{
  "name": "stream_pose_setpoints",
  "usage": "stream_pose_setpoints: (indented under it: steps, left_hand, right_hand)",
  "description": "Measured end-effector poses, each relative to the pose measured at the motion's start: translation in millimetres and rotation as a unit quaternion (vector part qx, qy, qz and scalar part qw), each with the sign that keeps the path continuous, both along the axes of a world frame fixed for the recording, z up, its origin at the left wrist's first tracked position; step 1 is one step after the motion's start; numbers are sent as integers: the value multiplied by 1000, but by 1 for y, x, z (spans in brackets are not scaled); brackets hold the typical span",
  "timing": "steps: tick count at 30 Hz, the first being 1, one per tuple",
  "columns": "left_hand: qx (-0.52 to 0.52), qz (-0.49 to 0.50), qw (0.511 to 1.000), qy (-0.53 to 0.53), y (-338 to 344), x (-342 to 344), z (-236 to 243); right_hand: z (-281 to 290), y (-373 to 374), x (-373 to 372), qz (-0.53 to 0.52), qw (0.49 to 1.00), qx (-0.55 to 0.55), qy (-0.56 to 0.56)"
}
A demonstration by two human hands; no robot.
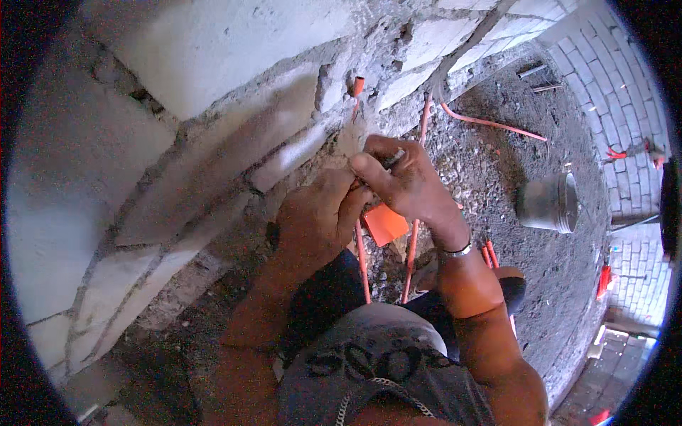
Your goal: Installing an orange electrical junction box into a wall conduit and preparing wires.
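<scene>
Close together in front of the block wall, my two hands meet in the middle of the view. My left hand (310, 207) is closed, its fingertips pinched on something small and mostly hidden. My right hand (412, 183) is closed too, thumb stretched toward the left fingertips. A short greyish end (395, 157) shows between its fingers; its kind is not visible. Just below the hands is an orange box-like piece (386, 224). Above them, a short orange tube end (358, 86) sticks out of the rough mortar of the wall (263, 106).
Orange flexible tubes (411, 263) run down by my legs, and another tube (495, 125) lies across the rubble floor (490, 170). A grey bucket (547, 203) lies tipped at the right. A red-handled tool (616, 153) shows near the far block wall (593, 78).
</scene>
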State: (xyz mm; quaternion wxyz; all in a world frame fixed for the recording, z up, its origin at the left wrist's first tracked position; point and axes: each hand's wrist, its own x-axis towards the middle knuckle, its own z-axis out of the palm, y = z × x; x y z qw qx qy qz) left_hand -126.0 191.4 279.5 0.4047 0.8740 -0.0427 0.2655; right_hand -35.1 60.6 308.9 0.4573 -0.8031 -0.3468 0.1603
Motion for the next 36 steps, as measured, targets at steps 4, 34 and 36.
stream_pose_setpoints:
  steps: [4,34,36]
  left_hand:
    - [19,-2,1000,0,2,-6,-12]
    - [166,-205,964,24,17,-5,-35]
    - [171,-203,964,5,13,-4,-32]
  right_hand:
    - [9,-14,5,82,986,3,147]
    - [15,-36,8,265,916,-225,201]
    - [20,-38,9,282,921,-236,129]
